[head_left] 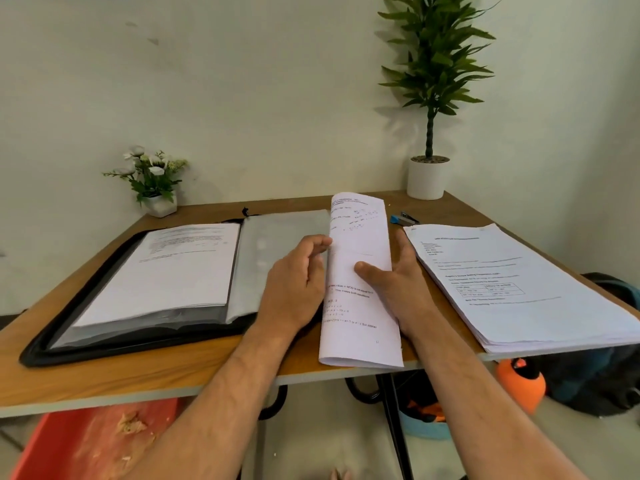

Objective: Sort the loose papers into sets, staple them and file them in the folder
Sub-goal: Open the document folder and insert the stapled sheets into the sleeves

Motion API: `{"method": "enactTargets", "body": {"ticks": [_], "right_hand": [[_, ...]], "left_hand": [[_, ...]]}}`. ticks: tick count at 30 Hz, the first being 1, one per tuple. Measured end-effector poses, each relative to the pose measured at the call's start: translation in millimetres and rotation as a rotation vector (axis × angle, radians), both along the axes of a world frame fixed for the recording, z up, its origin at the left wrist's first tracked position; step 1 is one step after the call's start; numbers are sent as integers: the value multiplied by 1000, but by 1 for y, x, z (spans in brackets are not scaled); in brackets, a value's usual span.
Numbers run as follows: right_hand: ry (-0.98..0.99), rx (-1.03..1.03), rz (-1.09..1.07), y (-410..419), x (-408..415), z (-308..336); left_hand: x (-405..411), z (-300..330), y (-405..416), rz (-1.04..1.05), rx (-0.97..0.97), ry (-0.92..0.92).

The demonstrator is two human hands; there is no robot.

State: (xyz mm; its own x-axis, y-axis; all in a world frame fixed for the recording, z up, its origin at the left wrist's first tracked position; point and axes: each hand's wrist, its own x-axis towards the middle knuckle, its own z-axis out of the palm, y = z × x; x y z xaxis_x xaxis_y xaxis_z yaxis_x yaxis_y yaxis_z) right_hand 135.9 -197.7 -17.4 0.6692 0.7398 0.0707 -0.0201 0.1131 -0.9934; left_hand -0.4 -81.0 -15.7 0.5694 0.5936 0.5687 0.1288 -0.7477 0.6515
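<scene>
A black zip folder [86,344] lies open on the left of the wooden table [194,372]; printed sheets sit in its left sleeve [166,268], and a grey plastic sleeve [277,237] lies on its right half. A curled set of printed papers [360,299] stands upright between my hands. My left hand [298,289] pinches its left edge. My right hand [398,282] holds it with the thumb across the front and the fingers behind. A stack of loose papers [519,289] lies at the right. A blue stapler [403,219] rests behind it.
A small flower pot [159,202] stands at the back left and a tall plant in a white pot [426,178] at the back right. Under the table are a red tub [69,445], an orange object [519,382] and a dark bag [595,375].
</scene>
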Motion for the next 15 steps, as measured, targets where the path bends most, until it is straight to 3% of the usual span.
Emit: {"method": "enactTargets", "body": {"ticks": [4, 6, 11, 15], "right_hand": [[94, 28, -12, -2, 2, -2], [77, 17, -6, -3, -1, -2], [63, 8, -36, -8, -6, -3], [129, 86, -65, -16, -7, -6]], "left_hand": [[-29, 18, 18, -47, 126, 500], [-42, 23, 22, -71, 170, 661], [-57, 20, 24, 19, 275, 641], [-61, 3, 21, 85, 255, 430]]}}
